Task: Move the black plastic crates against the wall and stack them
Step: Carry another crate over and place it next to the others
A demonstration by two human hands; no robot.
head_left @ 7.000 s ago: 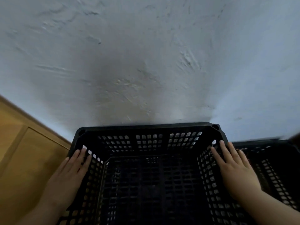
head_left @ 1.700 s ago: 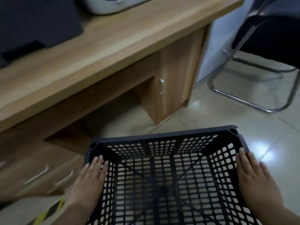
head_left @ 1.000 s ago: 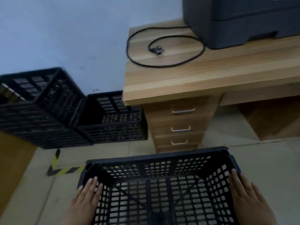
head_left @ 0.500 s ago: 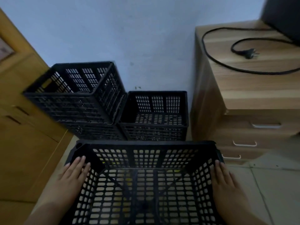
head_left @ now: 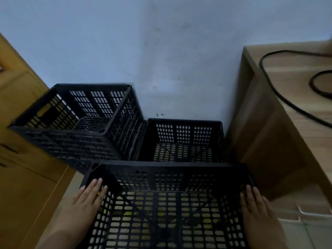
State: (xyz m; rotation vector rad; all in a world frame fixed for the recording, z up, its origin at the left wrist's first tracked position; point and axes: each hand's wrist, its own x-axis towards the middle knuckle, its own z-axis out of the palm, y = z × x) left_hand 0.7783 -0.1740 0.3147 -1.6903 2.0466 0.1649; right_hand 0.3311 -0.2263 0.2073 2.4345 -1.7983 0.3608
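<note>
I carry an empty black plastic crate (head_left: pixel 167 170) low in the head view. My left hand (head_left: pixel 86 200) presses flat on its left wall and my right hand (head_left: pixel 256 209) presses flat on its right wall, fingers straight. Just beyond it, against the pale wall (head_left: pixel 161 51), a single black crate (head_left: pixel 183 123) sits on the floor. Left of that stands a taller stack of black crates (head_left: pixel 71 141), its top one open and empty. The carried crate's far rim overlaps the front of the single crate.
A wooden desk (head_left: pixel 287 132) stands close on the right, with a black cable (head_left: pixel 269 81) lying on its top. A yellow-brown wooden cabinet (head_left: pixel 21 168) closes the left side. Pale floor tiles (head_left: pixel 305 230) show at the lower right.
Since 1.7 s ago I have turned from the desk toward the wall with the crate. In the last half second the stacked crates and the single crate have come closer.
</note>
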